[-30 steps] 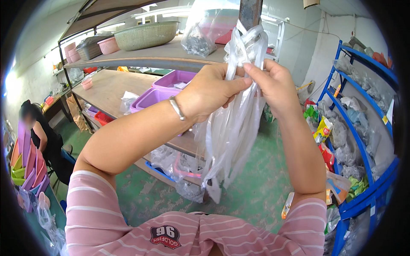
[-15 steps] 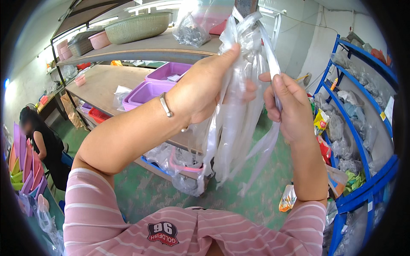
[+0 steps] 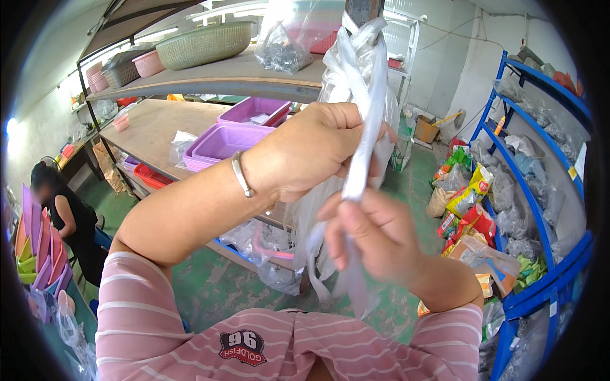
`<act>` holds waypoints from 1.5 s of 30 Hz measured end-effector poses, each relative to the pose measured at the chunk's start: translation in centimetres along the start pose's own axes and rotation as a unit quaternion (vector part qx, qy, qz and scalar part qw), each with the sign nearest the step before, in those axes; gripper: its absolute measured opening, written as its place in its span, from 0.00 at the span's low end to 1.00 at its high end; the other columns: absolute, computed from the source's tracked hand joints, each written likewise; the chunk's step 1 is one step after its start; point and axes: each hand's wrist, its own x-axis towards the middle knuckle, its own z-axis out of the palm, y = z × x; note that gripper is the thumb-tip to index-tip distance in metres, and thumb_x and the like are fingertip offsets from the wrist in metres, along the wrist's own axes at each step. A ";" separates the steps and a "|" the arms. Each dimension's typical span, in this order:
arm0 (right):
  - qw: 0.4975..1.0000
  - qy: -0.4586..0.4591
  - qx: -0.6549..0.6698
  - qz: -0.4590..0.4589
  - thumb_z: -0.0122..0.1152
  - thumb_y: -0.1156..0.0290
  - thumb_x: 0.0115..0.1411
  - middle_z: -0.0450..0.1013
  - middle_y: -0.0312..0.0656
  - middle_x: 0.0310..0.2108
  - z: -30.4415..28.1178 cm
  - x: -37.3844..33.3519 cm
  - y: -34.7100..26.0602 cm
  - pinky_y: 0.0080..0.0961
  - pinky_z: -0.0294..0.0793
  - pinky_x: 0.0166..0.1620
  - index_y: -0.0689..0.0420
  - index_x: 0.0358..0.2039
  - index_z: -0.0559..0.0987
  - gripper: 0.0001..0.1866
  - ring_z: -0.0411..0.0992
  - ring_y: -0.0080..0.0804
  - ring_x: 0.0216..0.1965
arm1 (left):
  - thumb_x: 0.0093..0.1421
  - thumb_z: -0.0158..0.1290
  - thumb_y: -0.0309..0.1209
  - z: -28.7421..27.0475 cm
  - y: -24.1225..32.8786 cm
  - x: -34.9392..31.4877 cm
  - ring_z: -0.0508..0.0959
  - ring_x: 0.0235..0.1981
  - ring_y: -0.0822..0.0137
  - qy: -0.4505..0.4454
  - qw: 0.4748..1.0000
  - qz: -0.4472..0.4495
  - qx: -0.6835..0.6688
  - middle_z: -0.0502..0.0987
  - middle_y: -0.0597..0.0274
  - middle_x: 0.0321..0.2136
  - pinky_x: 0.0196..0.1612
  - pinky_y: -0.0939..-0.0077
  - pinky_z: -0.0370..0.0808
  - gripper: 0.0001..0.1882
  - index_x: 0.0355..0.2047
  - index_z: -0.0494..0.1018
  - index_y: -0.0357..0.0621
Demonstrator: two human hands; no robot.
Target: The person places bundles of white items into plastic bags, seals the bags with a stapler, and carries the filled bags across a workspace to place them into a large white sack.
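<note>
A bundle of whitish clear plastic strips [image 3: 337, 60] hangs from a dark upright post [image 3: 363, 10], with folded, crossing bands near its top. My left hand [image 3: 318, 143] is closed around the bundle below those folds; its fingertips are partly hidden. One long strip [image 3: 361, 162] runs down in front of the bundle and across my left fingers. Lower down, my right hand [image 3: 381, 238], a little blurred, pinches this strip between thumb and fingers. Loose strip ends dangle beneath both hands.
Behind the bundle stands a wooden shelf [image 3: 210, 86] with a green basket [image 3: 204, 44] and purple trays [image 3: 222, 141]. Blue racks [image 3: 530, 190] with bagged goods are at right, filled bags [image 3: 469, 197] beside them. A person [image 3: 67, 216] is at far left, near stacked colourful baskets [image 3: 44, 251].
My right hand has moved left and down, drawing the strip across the front of the bundle. My left hand has shifted lower on the bundle.
</note>
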 end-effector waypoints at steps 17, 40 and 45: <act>0.954 0.129 -0.134 -0.234 0.50 0.70 0.60 0.68 0.38 0.21 -5.5 2.9 -2.3 0.15 0.57 0.19 0.65 0.40 0.69 0.12 0.62 0.19 0.17 | 0.60 0.43 0.30 0.7 -2.2 -0.1 0.55 0.11 0.81 0.096 0.983 -0.024 -0.158 0.63 0.69 0.17 0.12 0.87 0.49 0.05 0.28 0.64 0.43; 0.668 -0.034 -0.678 -0.306 0.57 0.80 0.40 0.67 0.41 0.28 -5.8 7.5 -3.5 0.36 0.58 0.42 0.58 0.37 0.66 0.21 0.66 0.40 0.35 | 0.59 0.41 0.40 -1.2 -1.5 -0.6 0.48 0.10 0.82 0.013 0.961 -0.114 -0.251 0.53 0.78 0.10 0.13 0.86 0.42 0.14 0.17 0.63 0.52; 0.604 0.076 -0.636 -0.474 0.56 0.85 0.36 0.68 0.43 0.30 -7.2 7.9 -1.9 0.33 0.64 0.40 0.58 0.33 0.73 0.19 0.65 0.44 0.35 | 0.59 0.43 0.38 -1.1 -1.8 -0.8 0.50 0.08 0.83 -0.011 0.967 -0.076 -0.243 0.57 0.76 0.10 0.11 0.86 0.42 0.14 0.18 0.67 0.51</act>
